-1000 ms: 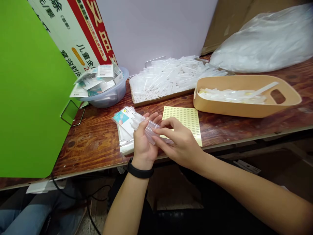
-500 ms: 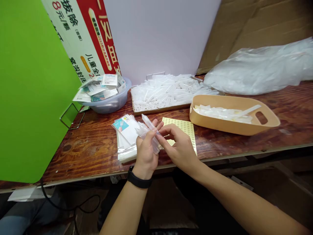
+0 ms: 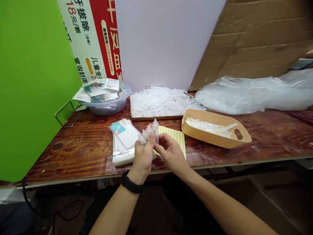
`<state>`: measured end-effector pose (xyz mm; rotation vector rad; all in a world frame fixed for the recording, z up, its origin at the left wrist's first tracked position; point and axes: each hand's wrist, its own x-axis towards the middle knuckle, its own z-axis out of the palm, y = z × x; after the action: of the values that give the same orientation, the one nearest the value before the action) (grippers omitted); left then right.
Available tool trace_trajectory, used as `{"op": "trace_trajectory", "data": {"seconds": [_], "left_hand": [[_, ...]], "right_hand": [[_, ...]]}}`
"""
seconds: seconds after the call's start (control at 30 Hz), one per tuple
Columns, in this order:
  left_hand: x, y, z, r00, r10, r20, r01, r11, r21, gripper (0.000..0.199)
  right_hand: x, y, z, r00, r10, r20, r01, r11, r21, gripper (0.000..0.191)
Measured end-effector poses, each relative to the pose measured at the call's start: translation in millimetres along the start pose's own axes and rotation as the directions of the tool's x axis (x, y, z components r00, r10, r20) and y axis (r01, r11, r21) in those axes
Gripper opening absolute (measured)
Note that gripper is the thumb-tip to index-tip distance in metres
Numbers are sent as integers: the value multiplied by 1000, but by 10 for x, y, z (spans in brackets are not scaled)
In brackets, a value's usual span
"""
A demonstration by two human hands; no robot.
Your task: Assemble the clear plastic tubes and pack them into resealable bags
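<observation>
Several clear plastic tubes with pointed tips [image 3: 156, 128] stand side by side in my left hand [image 3: 142, 160], its fingers wrapped round them and its thumb across their front. My right hand [image 3: 173, 154] has thumb and fingers pinched at the lower part of the rightmost tube, which sticks up higher than the others. A yellow sheet of small stickers [image 3: 176, 137] lies on the table under and behind my right hand. Left of my hands lies a stack of clear packets with white and teal cards [image 3: 127, 134], partly covered by my left hand.
Behind my hands, a shallow box [image 3: 156, 118] is heaped with thin clear plastic tubes [image 3: 163, 101]. A tan basket [image 3: 207, 138] holds white strips. Packed cards fill a bluish bowl [image 3: 110, 107]. A large clear plastic bag [image 3: 234, 94] lies at the right. A green panel [image 3: 31, 81] stands left.
The tubes in my left hand have gone from tilted to nearly upright, with the rightmost one now standing beside the others. My right hand stays at it. The view has shifted slightly.
</observation>
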<state>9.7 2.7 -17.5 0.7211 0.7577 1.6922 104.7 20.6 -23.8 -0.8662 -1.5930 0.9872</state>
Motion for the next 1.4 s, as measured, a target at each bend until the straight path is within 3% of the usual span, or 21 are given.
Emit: {"op": "trace_trajectory", "data": {"seconds": [0.17, 0.27, 0.37, 0.47, 0.53, 0.67, 0.77, 0.97, 1.23, 1.4], "left_hand": [[-51, 52, -21, 1000, -10, -1, 10, 1000, 27, 35], [-54, 118, -85, 993, 42, -106, -39, 999, 29, 41], [-62, 211, -177, 975, 91, -204, -79, 995, 67, 48], [-133, 311, -257, 972, 77, -221, -36, 982, 184, 45], [-222, 358, -296, 987, 62, -149, -12, 950, 312, 35], [-426, 377, -349, 997, -73, 30, 51, 888, 457, 24], [-526, 349, -381, 983, -170, 69, 117, 871, 477, 24], [-558, 322, -422, 972, -219, 82, 155, 866, 476, 21], [-568, 361, -380, 965, -262, 30, 224, 874, 431, 20], [-571, 349, -360, 961, -275, 38, 234, 876, 422, 18]], "right_hand": [[38, 19, 52, 999, 18, 41, -22, 995, 100, 28], [103, 82, 42, 1000, 16, 22, -16, 999, 31, 28], [229, 193, -55, 1000, 5, -17, -10, 956, -293, 23], [407, 288, -169, 999, 36, -12, -34, 737, -676, 21], [539, 316, -178, 998, 64, 19, -27, 655, -756, 23], [830, 320, 16, 988, 101, 119, 28, 633, -773, 23], [1076, 340, 240, 982, 126, 139, 33, 612, -790, 24], [1336, 415, 545, 981, 107, 159, 71, 569, -819, 36], [1264, 505, 537, 963, 106, 249, 175, 458, -872, 28], [1357, 489, 463, 939, 162, 305, 203, 454, -868, 27]]}}
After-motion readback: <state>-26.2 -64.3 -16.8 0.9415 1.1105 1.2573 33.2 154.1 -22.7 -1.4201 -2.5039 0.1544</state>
